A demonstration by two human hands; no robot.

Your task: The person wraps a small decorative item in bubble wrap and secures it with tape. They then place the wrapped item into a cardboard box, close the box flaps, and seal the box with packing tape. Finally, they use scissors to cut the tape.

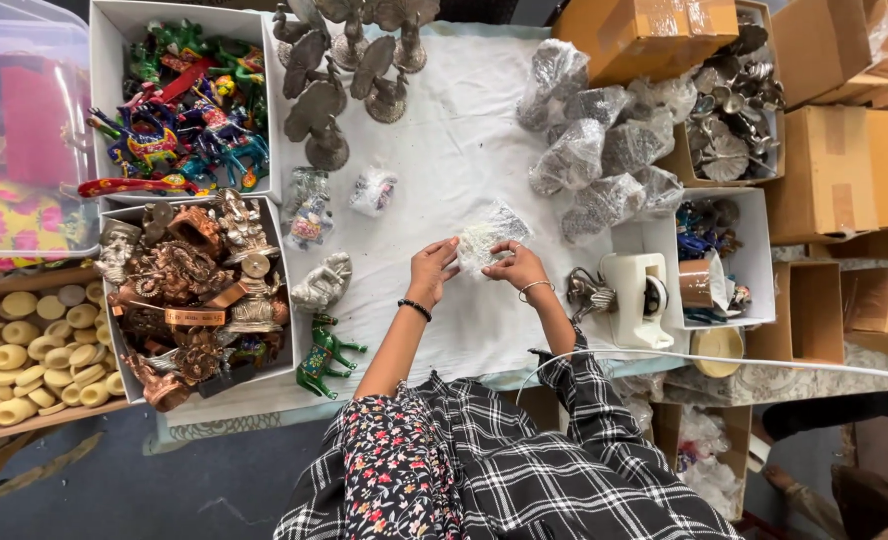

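Over a white-clothed table (464, 150), seen from the head camera, the left hand (431, 270) and right hand (517, 266) both pinch a small clear plastic packet (486, 238) held between them, near a white tape dispenser (636, 297) and boxed metal figurines (199, 290).

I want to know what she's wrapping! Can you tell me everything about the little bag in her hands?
The small clear bag looks like thin, crinkly plastic, shiny with white glints. Something pale sits inside, too wrapped to make out. It is held just above the white cloth at the table's middle. The left hand pinches its left edge and the right hand grips its right side.
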